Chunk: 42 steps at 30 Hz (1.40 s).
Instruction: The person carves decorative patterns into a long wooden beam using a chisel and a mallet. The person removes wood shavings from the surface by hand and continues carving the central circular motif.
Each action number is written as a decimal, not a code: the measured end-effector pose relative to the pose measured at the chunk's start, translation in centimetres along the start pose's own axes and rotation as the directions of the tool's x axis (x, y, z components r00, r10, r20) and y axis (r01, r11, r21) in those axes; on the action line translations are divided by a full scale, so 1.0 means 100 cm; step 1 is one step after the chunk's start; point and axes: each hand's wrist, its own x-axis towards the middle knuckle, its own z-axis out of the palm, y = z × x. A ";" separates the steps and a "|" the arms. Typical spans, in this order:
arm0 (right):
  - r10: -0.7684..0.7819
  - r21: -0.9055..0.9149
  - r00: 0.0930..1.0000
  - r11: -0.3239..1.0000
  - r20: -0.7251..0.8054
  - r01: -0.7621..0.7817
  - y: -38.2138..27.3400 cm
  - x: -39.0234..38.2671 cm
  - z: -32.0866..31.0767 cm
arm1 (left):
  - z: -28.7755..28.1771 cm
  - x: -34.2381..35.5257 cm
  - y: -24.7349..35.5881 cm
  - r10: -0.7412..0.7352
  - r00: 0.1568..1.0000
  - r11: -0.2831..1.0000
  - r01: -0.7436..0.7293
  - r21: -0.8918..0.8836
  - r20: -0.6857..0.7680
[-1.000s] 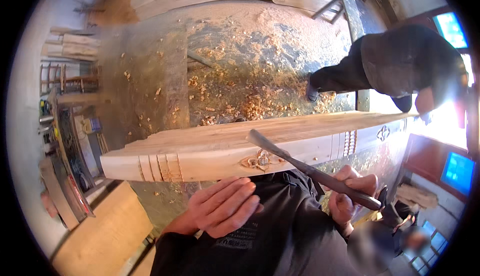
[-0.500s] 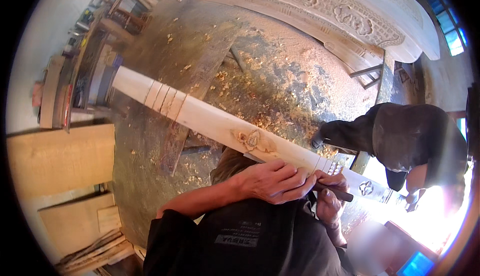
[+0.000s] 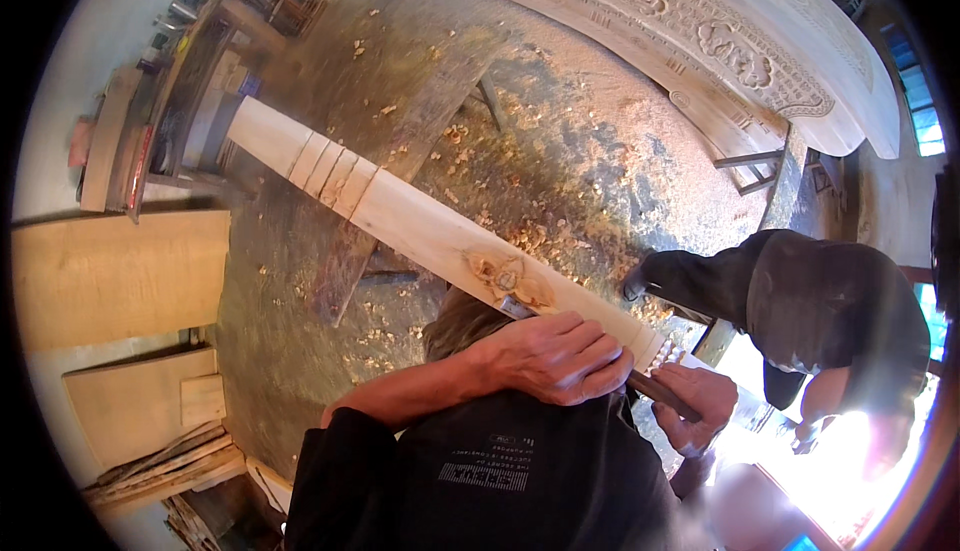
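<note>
A long pale wooden beam (image 3: pixel 420 226) slants across in front of me, with a carved flower (image 3: pixel 508 276) near its middle and grooves cut across its far left part. My left hand (image 3: pixel 560 359) is closed around a chisel (image 3: pixel 655 389). The flat metal blade pokes out past this hand, at the beam's near edge beside the flower. My right hand (image 3: pixel 700 403) is at the rear of the brown handle, which passes between its thumb and fingers. Its fingers lean over the beam, near a row of small carved beads (image 3: pixel 668 353).
At the right a person in dark clothes (image 3: pixel 835 296) bends over the bright end of the beam. A large carved panel (image 3: pixel 690 41) stands at the back. Shavings (image 3: pixel 540 236) litter the floor. Trestle planks (image 3: pixel 375 206) support the beam; boards (image 3: pixel 120 276) lean at left.
My right hand has turned and moved slightly right, its fingers now over the beam. More of the chisel blade shows by the flower. The whole view has shifted a little.
</note>
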 end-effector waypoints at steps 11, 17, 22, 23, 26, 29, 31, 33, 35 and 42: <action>-0.289 -0.220 0.956 0.937 -0.048 0.272 0.013 0.013 0.044 | 0.009 0.001 -0.003 -0.086 0.996 0.996 0.085 0.041 0.018; -0.286 -0.169 0.958 0.945 -0.007 0.281 0.023 0.018 0.051 | 0.012 0.000 -0.002 -0.100 0.993 0.993 0.104 0.059 -0.061; -0.242 -0.151 0.969 0.961 -0.047 0.232 0.022 0.017 0.055 | 0.010 0.005 -0.003 -0.095 0.993 0.993 0.100 0.069 -0.071; -0.236 -0.146 0.970 0.963 -0.053 0.226 0.020 0.017 0.055 | 0.008 0.005 -0.003 -0.096 0.994 0.993 0.100 0.070 -0.049; -0.216 -0.132 0.974 0.970 -0.071 0.206 0.018 0.015 0.056 | 0.010 0.004 -0.002 -0.104 0.993 0.993 0.107 0.055 -0.050; -0.195 -0.131 0.977 0.974 -0.083 0.183 0.018 0.011 0.059 | 0.007 0.005 -0.003 -0.100 0.994 0.994 0.101 0.035 -0.030; -0.180 -0.146 0.980 0.975 -0.081 0.167 0.014 0.010 0.059 | 0.005 0.005 -0.003 -0.096 0.995 0.995 0.096 0.018 -0.020; -0.162 -0.154 0.983 0.977 -0.082 0.148 0.012 0.008 0.061 | 0.004 0.005 -0.003 -0.095 0.995 0.995 0.095 0.002 -0.035; -0.151 -0.152 0.985 0.979 -0.087 0.137 0.011 0.006 0.062 | 0.005 0.005 -0.003 -0.103 0.993 0.995 0.102 -0.015 -0.050; -0.095 -0.132 0.994 0.987 -0.046 0.089 -0.004 0.009 0.067 | 0.008 0.000 0.000 -0.182 0.979 0.982 0.177 -0.065 -0.087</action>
